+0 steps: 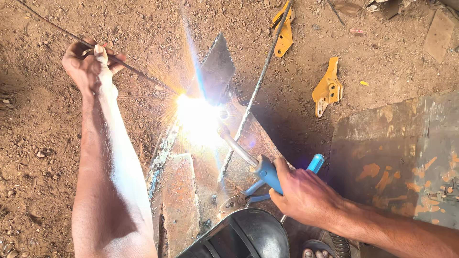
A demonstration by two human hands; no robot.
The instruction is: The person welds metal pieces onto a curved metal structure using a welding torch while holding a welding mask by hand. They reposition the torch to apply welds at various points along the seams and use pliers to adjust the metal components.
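An open-air welding yard or metal workshop: the floor is bare reddish dirt strewn with pebbles, rusty steel plates lie flat on it, a bright welding arc throws sparks, and yellow cut metal brackets and a steel rod lie scattered about.

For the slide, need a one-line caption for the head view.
Right hand holds a blue-handled torch at a bright arc on rusty metal plates; left hand feeds a thin rod.
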